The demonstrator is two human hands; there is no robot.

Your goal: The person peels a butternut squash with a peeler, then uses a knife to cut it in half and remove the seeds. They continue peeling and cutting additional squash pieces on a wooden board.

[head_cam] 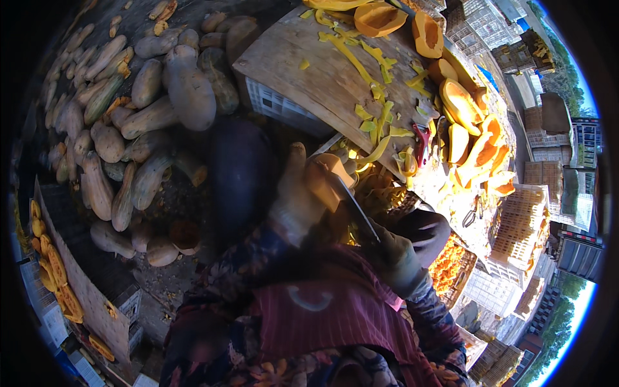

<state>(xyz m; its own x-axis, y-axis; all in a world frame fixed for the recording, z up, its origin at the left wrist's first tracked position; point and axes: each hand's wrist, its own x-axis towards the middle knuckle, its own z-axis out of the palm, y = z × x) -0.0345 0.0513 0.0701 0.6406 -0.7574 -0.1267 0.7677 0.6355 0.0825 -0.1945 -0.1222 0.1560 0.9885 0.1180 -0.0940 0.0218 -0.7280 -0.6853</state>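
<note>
My left hand, in a pale work glove and blurred, holds a peeled piece of orange squash above my lap. In my gloved right hand is a knife; its long blade lies against the squash piece, and the handle is hidden by the fingers. A wooden board table stands just beyond, strewn with yellow peel strips. On it lie a red-handled peeler and several peeled squash halves, some hollowed out.
Whole butternut-type squashes are heaped on the ground to the left. A basket of orange scraps sits by my right knee. White plastic crates are stacked farther right. Another board at lower left carries cut squash.
</note>
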